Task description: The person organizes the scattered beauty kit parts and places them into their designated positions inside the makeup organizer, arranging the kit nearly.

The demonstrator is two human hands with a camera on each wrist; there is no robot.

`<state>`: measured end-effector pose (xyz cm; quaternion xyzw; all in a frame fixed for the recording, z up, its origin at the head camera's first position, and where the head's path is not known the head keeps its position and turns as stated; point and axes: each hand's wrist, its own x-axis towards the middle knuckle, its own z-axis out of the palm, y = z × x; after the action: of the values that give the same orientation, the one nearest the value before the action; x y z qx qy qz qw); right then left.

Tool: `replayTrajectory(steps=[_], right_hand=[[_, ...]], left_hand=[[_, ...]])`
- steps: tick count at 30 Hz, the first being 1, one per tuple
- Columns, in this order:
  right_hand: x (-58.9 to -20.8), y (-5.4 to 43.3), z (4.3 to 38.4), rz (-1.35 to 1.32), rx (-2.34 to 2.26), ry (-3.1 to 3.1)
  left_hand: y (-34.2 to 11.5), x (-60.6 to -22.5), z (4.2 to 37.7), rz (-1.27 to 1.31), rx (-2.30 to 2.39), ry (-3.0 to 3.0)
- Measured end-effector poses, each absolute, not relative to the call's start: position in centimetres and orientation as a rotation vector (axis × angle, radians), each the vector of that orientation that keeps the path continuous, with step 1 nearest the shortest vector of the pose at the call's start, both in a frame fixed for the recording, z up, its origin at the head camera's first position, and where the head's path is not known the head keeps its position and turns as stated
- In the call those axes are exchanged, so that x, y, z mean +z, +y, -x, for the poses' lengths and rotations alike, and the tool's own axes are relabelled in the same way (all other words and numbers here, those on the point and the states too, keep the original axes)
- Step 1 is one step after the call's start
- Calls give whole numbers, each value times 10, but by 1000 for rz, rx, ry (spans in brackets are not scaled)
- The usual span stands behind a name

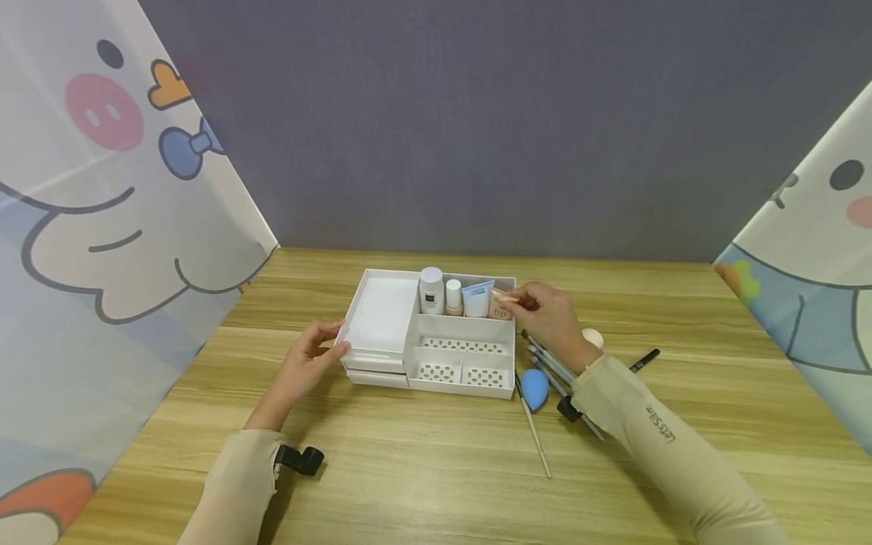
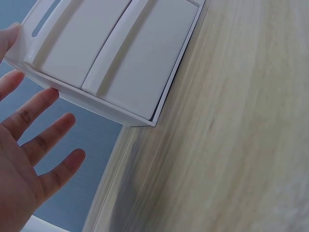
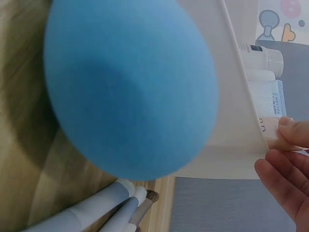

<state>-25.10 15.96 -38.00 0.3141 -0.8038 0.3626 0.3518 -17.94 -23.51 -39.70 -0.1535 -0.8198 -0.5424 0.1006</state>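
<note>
A white organizer (image 1: 462,387) with drawers at its left stands on the table. My left hand (image 1: 308,360) touches its left front corner; in the left wrist view the fingers are spread and straight beside the drawer box. At the back right compartment my right hand (image 1: 545,314) pinches a peach-coloured tube (image 1: 499,304) between thumb and fingers; the tube stands in that compartment. Left of it in the same row are a blue-and-white tube (image 1: 477,299), a small bottle with a white cap (image 1: 453,297) and a larger white bottle (image 1: 431,291).
Right of the organizer lie a blue makeup sponge (image 1: 534,389), several makeup brushes (image 1: 555,371), a thin brush (image 1: 534,431), a black pencil-like item (image 1: 644,360) and a pale round item (image 1: 593,337), partly behind the right wrist. A grey wall rises behind the table.
</note>
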Motion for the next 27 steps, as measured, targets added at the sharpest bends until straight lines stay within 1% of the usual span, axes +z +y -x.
replayTrajectory(steps=[12,21,27], right_hand=[[-364,172,231,-676,1063,-2274],[-359,187,229,-720,1005,-2176],[-355,198,224,-697,963,-2188]], left_hand=[[-235,-397,179,427,-1594,-2429],[-235,-397,179,449,-1604,-2408],[-234,-398,179,454,-1618,-2398]])
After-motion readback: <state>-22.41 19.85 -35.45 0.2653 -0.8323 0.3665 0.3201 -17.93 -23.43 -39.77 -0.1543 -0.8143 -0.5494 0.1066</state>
